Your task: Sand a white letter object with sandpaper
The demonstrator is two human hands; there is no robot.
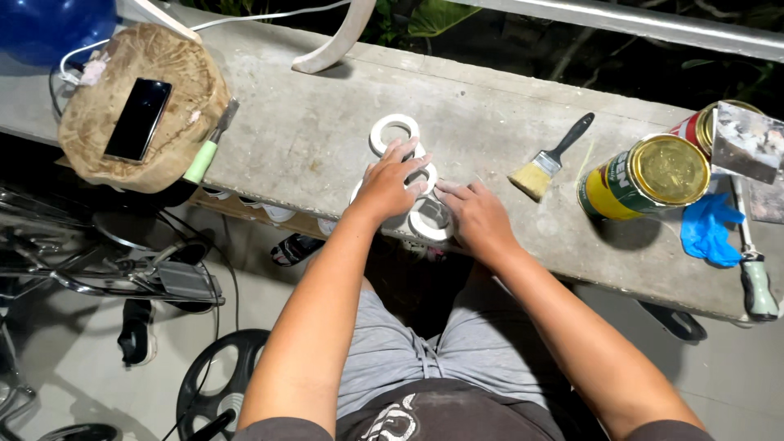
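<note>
A white piece made of joined rings [395, 133] lies flat on a grey concrete ledge [310, 122]. My left hand [389, 184] rests on its middle, fingers spread over the rings. My right hand [476, 216] presses flat beside the ring nearest me [428, 224], fingertips touching it. Both hands hold the piece down against the ledge. Part of the piece is hidden under my palms.
A paintbrush [549, 159] lies right of my hands. Further right stand a yellow-green paint can [649, 178] with a gold lid, a second can [699, 126], a blue glove [709, 230] and a scraper [755, 273]. At left, a phone [139, 119] lies on a wooden stump [180, 98].
</note>
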